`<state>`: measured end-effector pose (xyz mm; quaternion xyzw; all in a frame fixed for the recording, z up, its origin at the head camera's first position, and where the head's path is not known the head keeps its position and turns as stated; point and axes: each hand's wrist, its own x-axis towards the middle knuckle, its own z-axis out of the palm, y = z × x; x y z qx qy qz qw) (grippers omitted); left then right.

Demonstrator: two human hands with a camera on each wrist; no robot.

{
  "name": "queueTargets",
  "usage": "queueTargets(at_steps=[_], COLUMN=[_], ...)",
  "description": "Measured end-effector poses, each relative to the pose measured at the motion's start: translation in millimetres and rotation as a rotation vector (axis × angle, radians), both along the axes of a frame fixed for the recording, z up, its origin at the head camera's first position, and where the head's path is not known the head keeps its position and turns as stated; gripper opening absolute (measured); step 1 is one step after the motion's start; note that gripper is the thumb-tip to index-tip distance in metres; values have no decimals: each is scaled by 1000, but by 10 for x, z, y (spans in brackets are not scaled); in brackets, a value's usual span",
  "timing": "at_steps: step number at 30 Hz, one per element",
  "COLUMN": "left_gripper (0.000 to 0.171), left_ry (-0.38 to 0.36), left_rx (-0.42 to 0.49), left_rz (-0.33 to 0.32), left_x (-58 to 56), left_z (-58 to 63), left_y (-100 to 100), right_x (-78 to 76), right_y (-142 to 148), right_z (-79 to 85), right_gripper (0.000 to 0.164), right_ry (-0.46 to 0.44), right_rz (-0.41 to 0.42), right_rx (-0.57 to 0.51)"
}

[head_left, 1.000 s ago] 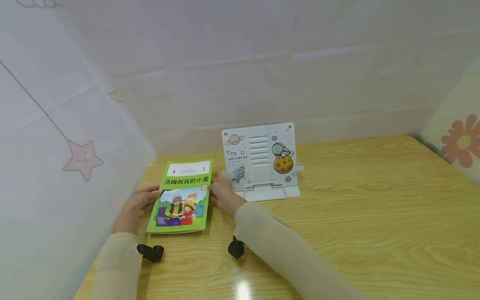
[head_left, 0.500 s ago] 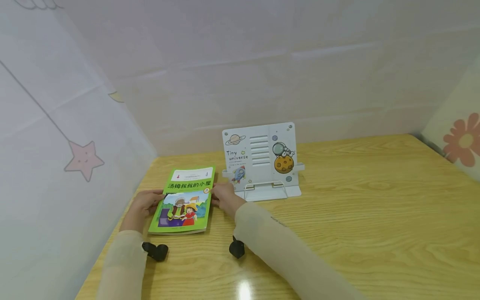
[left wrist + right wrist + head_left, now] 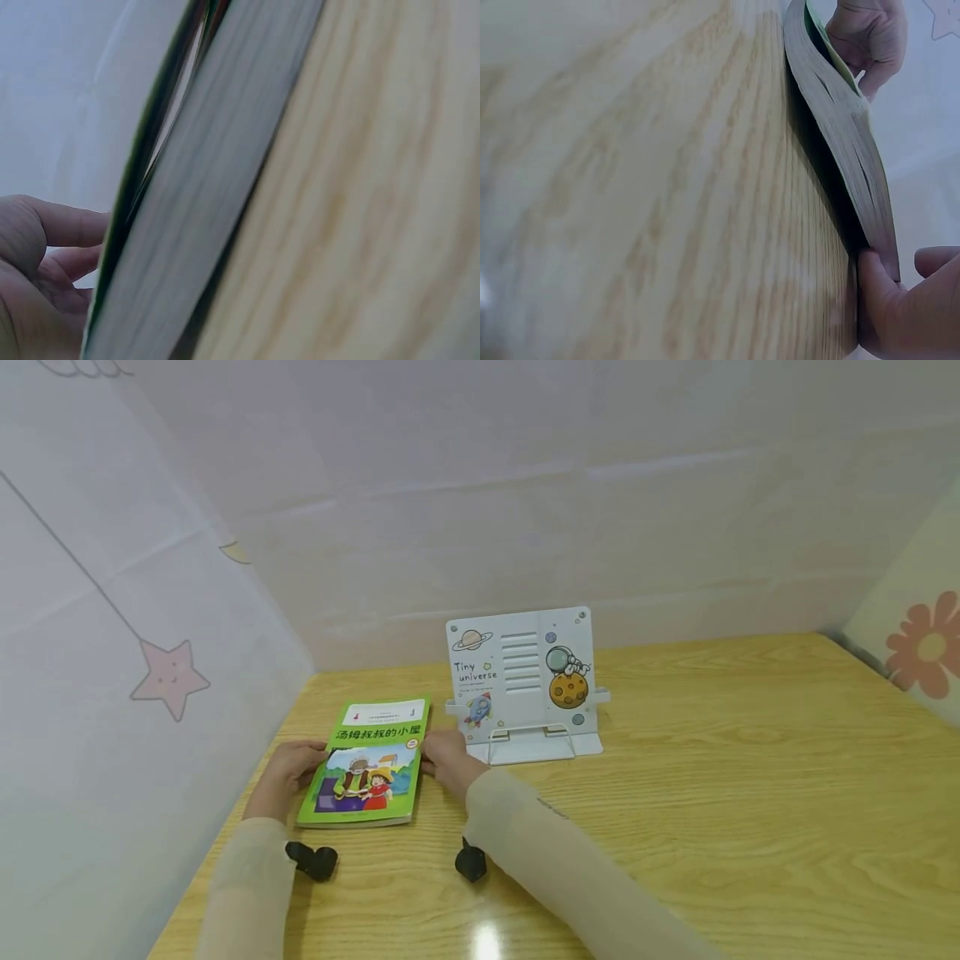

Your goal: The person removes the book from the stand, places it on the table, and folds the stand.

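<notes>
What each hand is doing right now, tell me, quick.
Left hand: touching the left edge of the green book; grip cannot be told.
Right hand: closed, pinching the book's right edge.

the storybook (image 3: 365, 764) cover is mostly bright green. the book stand (image 3: 521, 672) is white with a space-themed print. the tabletop (image 3: 750, 793) shows yellow wood grain.
</notes>
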<state>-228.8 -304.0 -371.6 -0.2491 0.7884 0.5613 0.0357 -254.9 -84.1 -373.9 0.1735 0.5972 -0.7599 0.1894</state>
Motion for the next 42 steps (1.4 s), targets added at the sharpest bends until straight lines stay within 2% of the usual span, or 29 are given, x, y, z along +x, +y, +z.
queueTargets(at_steps=[7, 13, 16, 19, 23, 33, 36, 39, 42], left_gripper=[41, 48, 51, 51, 51, 56, 58, 61, 63], left_ry=[5, -26, -36, -22, 37, 84, 109, 145, 170], left_rx=[-39, -98, -87, -72, -70, -144, -153, -137, -126], left_rz=[-38, -85, -103, -101, -116, -178, -219, -251, -261], left_x=[5, 44, 53, 66, 86, 110, 78, -9, -75], left_z=[5, 68, 119, 196, 311, 517, 544, 515, 512], left_y=[-10, -41, -45, -45, -33, 43, 74, 65, 99], right_x=[12, 40, 49, 64, 94, 182, 188, 175, 149], right_y=[63, 109, 138, 176, 243, 412, 498, 606, 716], right_z=[19, 35, 41, 51, 81, 272, 336, 399, 459], right_gripper=[38, 39, 40, 41, 41, 38, 38, 38, 37], right_ry=[-19, -36, -19, 20, 85, 260, 321, 379, 415], right_rz=[29, 59, 108, 161, 223, 369, 423, 468, 493], right_rx=[-20, -52, -40, -11, 35, 120, 161, 207, 238])
